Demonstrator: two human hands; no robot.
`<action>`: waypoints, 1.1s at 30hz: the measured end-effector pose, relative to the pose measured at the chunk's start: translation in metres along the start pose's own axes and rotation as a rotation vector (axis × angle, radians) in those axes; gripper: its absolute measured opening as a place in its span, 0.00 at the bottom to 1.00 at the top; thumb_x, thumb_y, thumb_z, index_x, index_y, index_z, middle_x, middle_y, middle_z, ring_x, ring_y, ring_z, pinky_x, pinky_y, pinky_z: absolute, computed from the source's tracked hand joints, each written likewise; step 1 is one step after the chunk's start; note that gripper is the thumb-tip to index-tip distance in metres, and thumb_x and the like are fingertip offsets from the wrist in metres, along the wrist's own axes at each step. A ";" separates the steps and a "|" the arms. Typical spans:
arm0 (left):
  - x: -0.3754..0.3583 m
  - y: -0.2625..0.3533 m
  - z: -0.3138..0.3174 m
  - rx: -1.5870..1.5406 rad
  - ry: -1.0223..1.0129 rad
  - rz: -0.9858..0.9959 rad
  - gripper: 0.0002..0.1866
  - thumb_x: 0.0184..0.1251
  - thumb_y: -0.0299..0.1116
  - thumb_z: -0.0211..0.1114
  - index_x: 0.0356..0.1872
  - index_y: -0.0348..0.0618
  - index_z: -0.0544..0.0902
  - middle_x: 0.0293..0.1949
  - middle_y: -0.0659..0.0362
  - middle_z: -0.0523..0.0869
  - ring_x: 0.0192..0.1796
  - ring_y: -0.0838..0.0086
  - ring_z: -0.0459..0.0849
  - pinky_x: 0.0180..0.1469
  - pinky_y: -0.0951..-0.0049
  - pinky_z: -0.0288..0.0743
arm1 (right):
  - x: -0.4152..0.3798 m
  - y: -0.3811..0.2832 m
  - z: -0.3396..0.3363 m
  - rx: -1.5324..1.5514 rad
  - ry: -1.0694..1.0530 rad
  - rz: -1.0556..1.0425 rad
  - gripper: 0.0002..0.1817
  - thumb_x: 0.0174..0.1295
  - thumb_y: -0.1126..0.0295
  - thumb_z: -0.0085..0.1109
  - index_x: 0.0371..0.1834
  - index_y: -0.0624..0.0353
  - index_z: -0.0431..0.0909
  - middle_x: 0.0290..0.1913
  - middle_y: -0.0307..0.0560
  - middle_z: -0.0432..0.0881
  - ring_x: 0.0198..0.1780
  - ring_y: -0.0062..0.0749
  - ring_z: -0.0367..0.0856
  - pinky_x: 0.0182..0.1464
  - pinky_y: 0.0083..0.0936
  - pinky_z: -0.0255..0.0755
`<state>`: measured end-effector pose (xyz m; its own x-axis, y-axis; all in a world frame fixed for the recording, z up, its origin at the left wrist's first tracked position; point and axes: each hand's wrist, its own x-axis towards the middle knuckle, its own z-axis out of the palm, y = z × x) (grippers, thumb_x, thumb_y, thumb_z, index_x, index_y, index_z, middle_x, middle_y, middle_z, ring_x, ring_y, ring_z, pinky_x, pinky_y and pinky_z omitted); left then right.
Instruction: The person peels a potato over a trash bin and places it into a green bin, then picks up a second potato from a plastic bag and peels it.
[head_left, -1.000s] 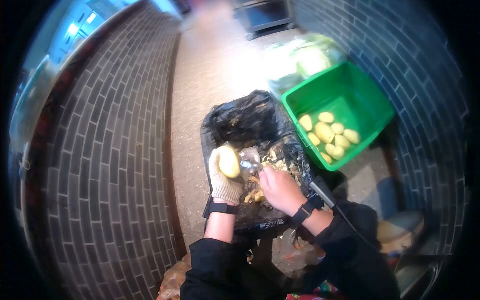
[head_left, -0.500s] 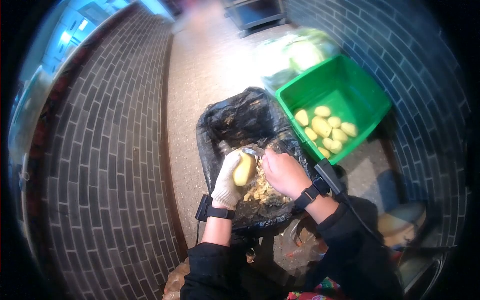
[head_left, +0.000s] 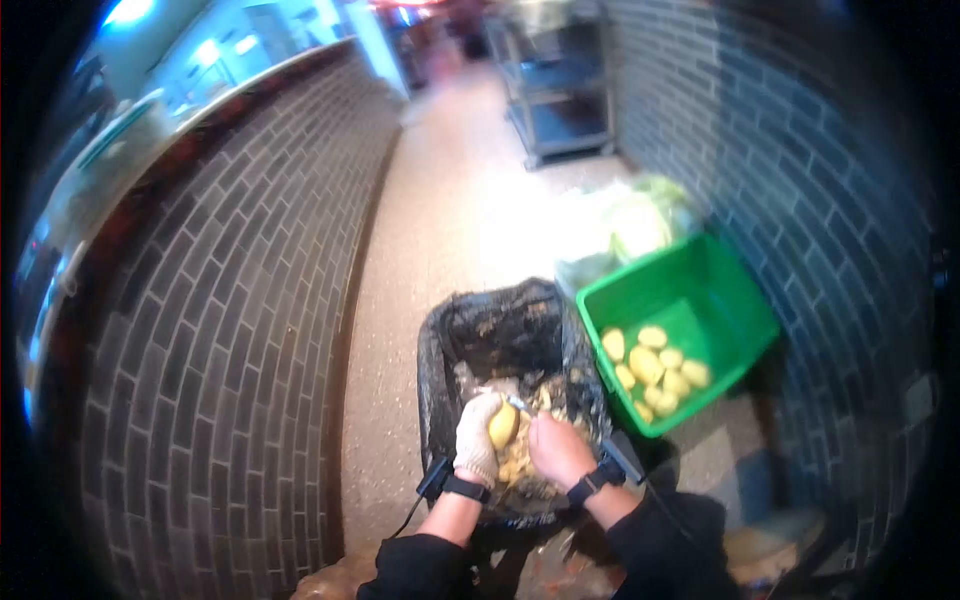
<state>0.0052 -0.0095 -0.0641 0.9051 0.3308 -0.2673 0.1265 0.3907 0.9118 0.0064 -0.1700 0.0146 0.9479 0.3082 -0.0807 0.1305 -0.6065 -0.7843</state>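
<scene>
My left hand (head_left: 478, 436), in a white knitted glove, holds a yellow potato (head_left: 503, 426) above a bin lined with a black bag (head_left: 436, 350). Bare, my right hand (head_left: 558, 447) grips a small peeler (head_left: 518, 403), whose metal head is at the potato's upper right side. Most of the peeler's handle is hidden in my fingers. Pale peelings (head_left: 515, 466) lie in the bin under both hands. To the right, a green crate (head_left: 690, 292) contains several peeled potatoes (head_left: 647, 366).
Behind the crate are a cabbage (head_left: 640, 228) and clear plastic bags. A metal trolley (head_left: 560, 100) stands farther back against the right brick wall (head_left: 760, 150). Another brick wall (head_left: 250, 300) runs along the left of the floor (head_left: 400, 270).
The view has tilted up, so the bin, crate and hands appear lower and more of the trolley shows. My hands still hold the potato and peeler close together.
</scene>
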 end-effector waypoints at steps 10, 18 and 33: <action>-0.011 0.023 0.025 -0.256 0.271 -0.037 0.16 0.67 0.38 0.69 0.48 0.39 0.82 0.44 0.59 0.84 0.45 0.74 0.81 0.51 0.73 0.75 | -0.018 -0.016 -0.002 -0.089 -0.076 -0.037 0.16 0.73 0.63 0.43 0.39 0.68 0.74 0.30 0.71 0.82 0.36 0.68 0.82 0.43 0.58 0.75; -0.003 0.052 0.029 -0.543 0.291 -0.087 0.19 0.69 0.53 0.63 0.49 0.50 0.80 0.39 0.59 0.84 0.39 0.70 0.84 0.33 0.71 0.77 | -0.027 -0.021 0.026 0.013 -0.126 -0.064 0.17 0.74 0.62 0.42 0.37 0.65 0.72 0.28 0.70 0.80 0.34 0.69 0.81 0.39 0.58 0.73; -0.035 0.077 0.036 -0.337 -0.205 -0.250 0.19 0.70 0.40 0.65 0.58 0.45 0.80 0.50 0.57 0.87 0.51 0.68 0.86 0.52 0.66 0.81 | 0.007 0.000 -0.032 -0.031 0.059 -0.055 0.14 0.73 0.62 0.45 0.39 0.63 0.72 0.28 0.66 0.81 0.34 0.66 0.81 0.39 0.58 0.72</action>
<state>-0.0022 -0.0220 0.0263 0.9296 0.0274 -0.3675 0.2427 0.7050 0.6664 0.0225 -0.1915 0.0339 0.9543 0.2987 -0.0006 0.1912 -0.6124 -0.7670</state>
